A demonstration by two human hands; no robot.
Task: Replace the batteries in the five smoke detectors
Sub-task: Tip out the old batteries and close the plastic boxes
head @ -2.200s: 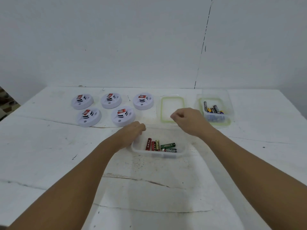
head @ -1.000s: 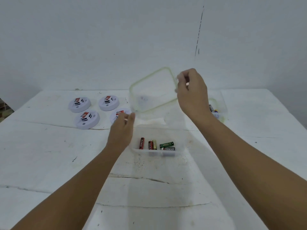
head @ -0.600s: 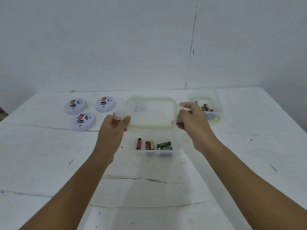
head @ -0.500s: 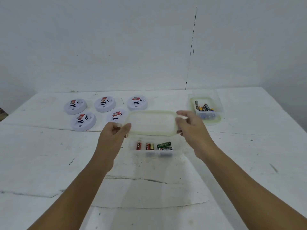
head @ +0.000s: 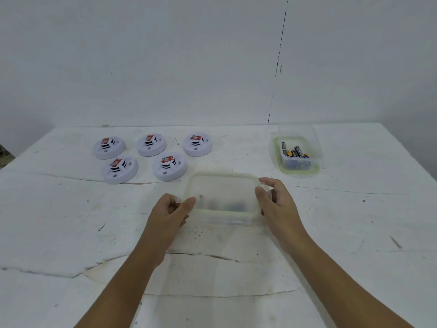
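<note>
The lid (head: 223, 194) sits on the battery box (head: 230, 220) between both hands, long axis running hand to hand. Left hand (head: 171, 210) and right hand (head: 275, 201) each pinch an end (equally near); the five smoke detectors (head: 169, 167) lie beyond the left hand.

Five round white smoke detectors (head: 151, 157) lie face-up in two rows at the far left. Loose batteries (head: 294, 152) fill an open clear container (head: 315, 147) far right; others blur beneath a lidded container (head: 223, 197) at centre.
</note>
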